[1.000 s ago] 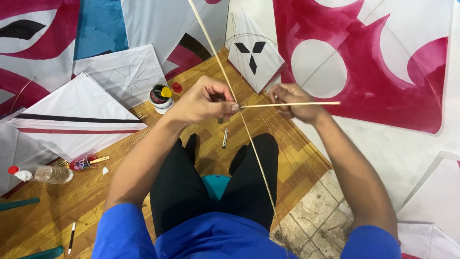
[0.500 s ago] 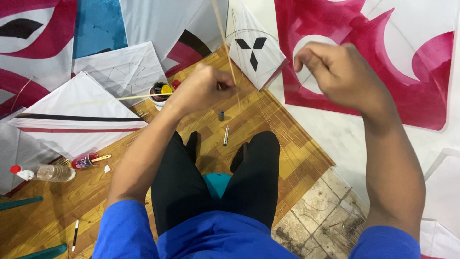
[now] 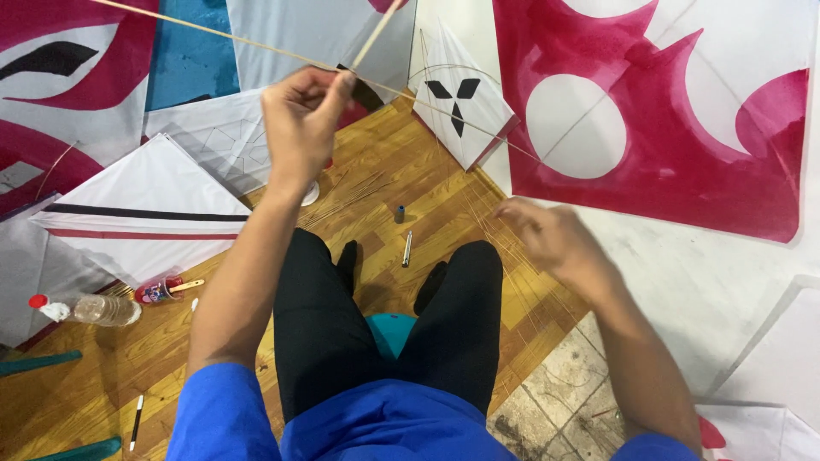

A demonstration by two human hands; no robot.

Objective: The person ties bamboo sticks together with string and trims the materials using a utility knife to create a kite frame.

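Note:
My left hand (image 3: 303,119) is raised and pinches two thin bamboo sticks (image 3: 248,43) where they cross. One stick runs from the upper left down to the right, the other rises toward the top edge. My right hand (image 3: 547,235) is blurred, lower on the right, above a bundle of thin sticks (image 3: 504,248) lying on the wooden floor; whether it holds anything I cannot tell. My legs in black trousers (image 3: 376,333) stretch forward.
Paper kites lie all round: a large white and pink one (image 3: 666,128) at right, a small white one with black marks (image 3: 457,94), a white one with a black stripe (image 3: 145,205) at left. A plastic bottle (image 3: 94,309), a pen (image 3: 407,248) and a small dark cap (image 3: 399,213) lie on the floor.
My left hand rose with the crossed sticks, which swung round. My right hand went from the stick up to the right, then dropped low toward the floor.

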